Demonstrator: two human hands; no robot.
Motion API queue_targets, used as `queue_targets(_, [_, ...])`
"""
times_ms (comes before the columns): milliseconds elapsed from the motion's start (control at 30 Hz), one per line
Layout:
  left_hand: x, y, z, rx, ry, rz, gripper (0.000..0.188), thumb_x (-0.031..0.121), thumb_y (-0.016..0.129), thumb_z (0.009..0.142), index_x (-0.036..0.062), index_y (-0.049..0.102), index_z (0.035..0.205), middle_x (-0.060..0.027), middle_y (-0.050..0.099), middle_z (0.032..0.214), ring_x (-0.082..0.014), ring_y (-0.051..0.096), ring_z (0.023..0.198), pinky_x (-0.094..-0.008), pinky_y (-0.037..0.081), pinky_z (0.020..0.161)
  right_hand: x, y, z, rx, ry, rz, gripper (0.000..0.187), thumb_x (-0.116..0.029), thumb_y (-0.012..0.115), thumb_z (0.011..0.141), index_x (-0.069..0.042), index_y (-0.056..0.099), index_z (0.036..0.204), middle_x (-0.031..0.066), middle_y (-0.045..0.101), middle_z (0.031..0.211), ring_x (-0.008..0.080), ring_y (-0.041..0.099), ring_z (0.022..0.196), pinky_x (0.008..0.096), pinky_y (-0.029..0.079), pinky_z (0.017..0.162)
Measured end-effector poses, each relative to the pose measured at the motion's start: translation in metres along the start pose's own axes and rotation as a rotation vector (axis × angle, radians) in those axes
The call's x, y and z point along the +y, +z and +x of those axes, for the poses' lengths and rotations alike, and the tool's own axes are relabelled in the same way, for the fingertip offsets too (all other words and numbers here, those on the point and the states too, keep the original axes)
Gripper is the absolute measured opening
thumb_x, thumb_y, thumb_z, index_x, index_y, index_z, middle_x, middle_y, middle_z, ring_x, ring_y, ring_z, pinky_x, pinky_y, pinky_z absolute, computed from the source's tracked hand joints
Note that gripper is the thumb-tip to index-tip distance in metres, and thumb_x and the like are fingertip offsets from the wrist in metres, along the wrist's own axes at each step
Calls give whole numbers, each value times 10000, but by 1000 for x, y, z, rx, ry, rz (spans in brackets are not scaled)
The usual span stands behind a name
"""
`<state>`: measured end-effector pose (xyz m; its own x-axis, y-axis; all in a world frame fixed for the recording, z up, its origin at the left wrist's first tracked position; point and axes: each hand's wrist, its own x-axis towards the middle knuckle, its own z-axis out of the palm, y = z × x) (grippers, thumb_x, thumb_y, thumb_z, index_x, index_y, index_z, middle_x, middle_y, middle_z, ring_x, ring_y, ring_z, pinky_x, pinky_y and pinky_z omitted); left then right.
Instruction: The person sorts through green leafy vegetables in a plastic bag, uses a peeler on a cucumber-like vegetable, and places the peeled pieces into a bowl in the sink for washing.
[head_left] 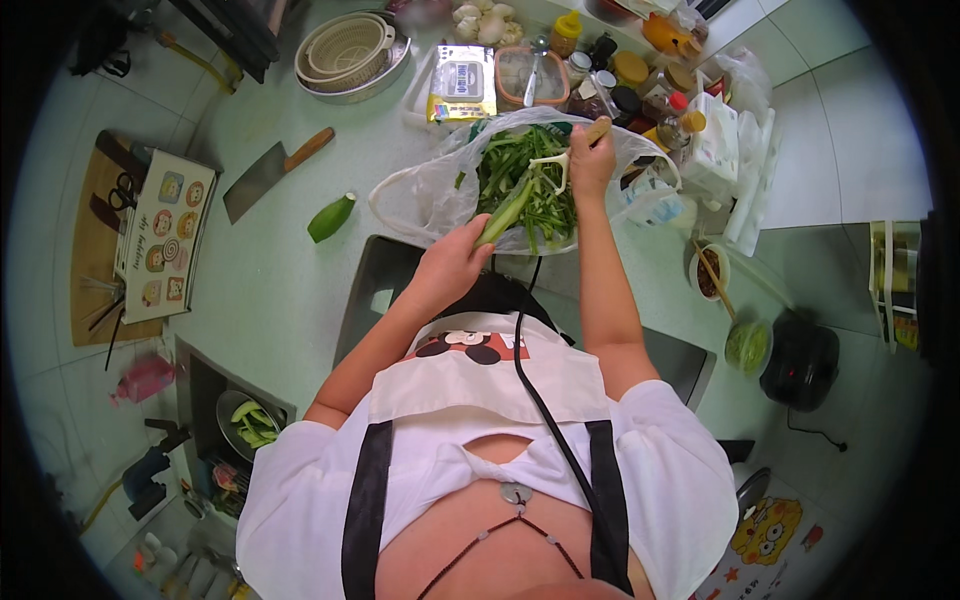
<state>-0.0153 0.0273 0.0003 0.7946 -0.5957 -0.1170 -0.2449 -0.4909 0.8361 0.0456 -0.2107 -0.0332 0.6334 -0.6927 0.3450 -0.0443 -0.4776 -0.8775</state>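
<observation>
My left hand (452,263) is closed around the near end of a long green gourd (508,213), whose far part points up and right. In my right hand (591,160) is a peeler (556,168) with a light Y-shaped head and a wooden-looking handle end. The peeler's head is at the far end of the gourd; whether the blade touches it I cannot tell. Below both lies an open clear plastic bag (420,197) heaped with green peelings (547,212). An unpeeled gourd piece (331,217) with a cut end rests on the counter to the left.
A cleaver (262,180) lies at the left of the counter (225,270). Stacked strainers (345,50), a wipes pack (462,83), a tub (531,78) and several jars (630,70) line the back. A sink bowl (226,408) holds peeled pieces. A black cable (535,385) hangs before me.
</observation>
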Motion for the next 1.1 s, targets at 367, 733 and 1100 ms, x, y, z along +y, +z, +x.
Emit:
queue_targets(367, [2,5,6,35,-5,84,376,155,507,821,51,419,1172,-193,541,977,-350,514,902,-380,410,760,-37,2,-29,-340,57,174,281,-273,580,743,-7,526,817,101,556,668,177,535,605,307,426,577])
queue_targets(733, [-8,2,-4,106,70,104,428,166,533,814,68,409,1212,-165,565,882,-292,566,732,-338,446,644,-7,-9,2,-79,-7,-112,287,-269,574,736,-6,497,820,145,557,689,296,541,621,374,423,599])
queue_targets(1100, [0,-4,2,-255,-313,-898,459,230,483,861,58,354,1266,-30,483,751,-83,461,499,-205,358,405,-6,0,-11,-151,198,389,269,-235,581,762,6,490,842,54,524,717,143,488,604,282,413,571])
